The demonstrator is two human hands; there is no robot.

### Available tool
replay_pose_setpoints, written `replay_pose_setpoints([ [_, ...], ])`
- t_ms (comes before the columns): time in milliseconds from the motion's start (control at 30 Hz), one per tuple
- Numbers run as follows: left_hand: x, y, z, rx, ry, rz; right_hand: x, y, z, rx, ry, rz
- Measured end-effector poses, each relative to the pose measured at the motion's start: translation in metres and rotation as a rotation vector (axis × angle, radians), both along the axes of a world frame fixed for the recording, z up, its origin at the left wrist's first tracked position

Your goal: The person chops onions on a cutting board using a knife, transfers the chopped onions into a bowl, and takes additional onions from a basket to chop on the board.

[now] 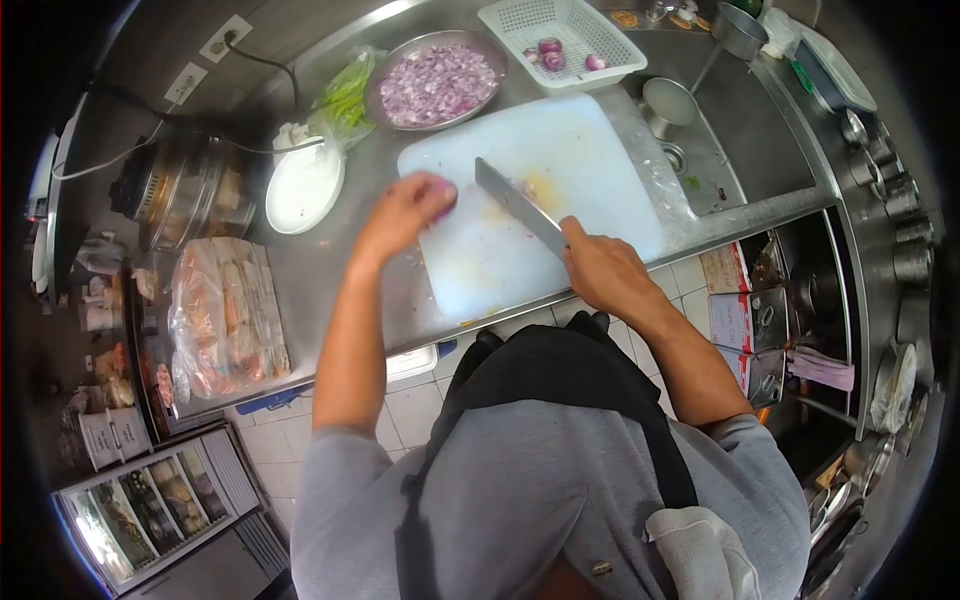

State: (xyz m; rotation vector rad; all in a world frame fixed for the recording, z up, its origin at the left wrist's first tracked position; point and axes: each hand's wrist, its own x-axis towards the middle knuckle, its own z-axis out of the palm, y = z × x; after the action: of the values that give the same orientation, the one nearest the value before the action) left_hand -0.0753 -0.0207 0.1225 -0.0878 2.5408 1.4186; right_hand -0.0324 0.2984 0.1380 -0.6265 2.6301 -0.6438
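My left hand (405, 213) is closed around a red onion (443, 197) over the left edge of the white cutting board (540, 250). Part of the onion is hidden by the fingers. In my right hand (606, 266) is the handle of a kitchen knife (520, 207), its blade pointing up and left across the board. Small onion scraps (526, 187) and a yellowish stain lie beside the blade. Behind the board stands a round metal bowl (374, 98) full of chopped red onion (440, 80).
A white perforated basket (510, 50) with several red onions sits at the back, near the sink (745, 110). Left of the board are a white plate (305, 190), bagged greens (347, 98) and bagged bread (228, 310). A metal pot (668, 104) stands by the sink.
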Motion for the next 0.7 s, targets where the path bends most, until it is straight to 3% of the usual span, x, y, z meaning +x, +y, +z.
replay_pose_setpoints([
  [67,0.029,0.002,-0.026,0.140,-0.228,0.094,0.004,0.000,-0.011,0.007,-0.008,0.038],
  [167,0.065,0.016,-0.071,-0.496,0.263,0.174,0.008,0.002,-0.015,0.045,0.022,0.087],
  [267,0.081,0.019,-0.063,-0.297,0.167,0.356,0.011,-0.001,-0.009,0.039,0.067,0.082],
  [367,0.096,0.006,-0.083,-0.345,0.458,0.126,0.007,0.000,-0.022,0.087,0.037,0.107],
  [467,0.089,0.019,-0.101,-0.308,0.446,0.253,0.005,-0.002,-0.008,0.110,0.057,0.119],
  [567,0.085,0.048,-0.072,-0.130,0.168,0.387,0.009,-0.008,0.000,0.080,0.072,0.104],
  [700,0.079,0.044,-0.079,-0.309,0.554,0.267,0.005,-0.006,-0.024,0.112,-0.004,0.140],
])
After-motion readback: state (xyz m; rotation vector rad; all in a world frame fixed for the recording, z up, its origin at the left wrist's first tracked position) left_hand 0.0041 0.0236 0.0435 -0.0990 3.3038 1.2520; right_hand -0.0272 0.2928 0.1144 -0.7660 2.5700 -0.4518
